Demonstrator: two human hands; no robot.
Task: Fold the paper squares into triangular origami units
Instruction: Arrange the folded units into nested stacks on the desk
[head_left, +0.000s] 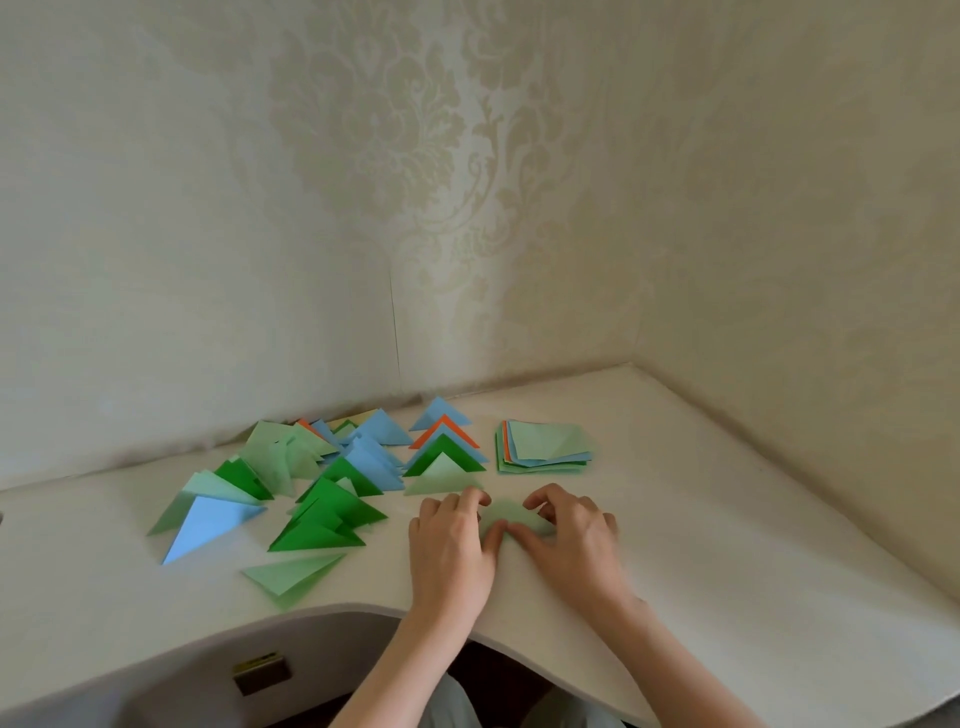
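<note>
Both forearms reach up from the bottom edge of the head view, over the curved front edge of the white table (727, 597). Under that edge, at lower left, a small dark tag with a yellow label (261, 671) sits on the pale surface below.

On the tabletop the left hand (451, 545) and the right hand (571, 535) meet over a light green paper (511, 517) lying flat between them. Each hand has its fingers curled and pinches the paper: thumbs touch at its near edge, fingertips bear down on its far edge. Most of the sheet is hidden under the fingers, so its folded shape cannot be told.

Just beyond the hands, a light green folded triangle (441, 475) stands at the front of a short row of triangles, dark green, blue and orange (442, 441), nested one behind another. To the right of that row, a stack of flat paper squares (545, 449) lies with a light green sheet on top and orange and green edges showing at its left side.

Left of the hands a loose spread of folded triangles (291, 478) in dark green, light green and blue runs back to the patterned wallpaper (415, 182). One light green triangle (293, 574) lies flat near the table's front edge.
</note>
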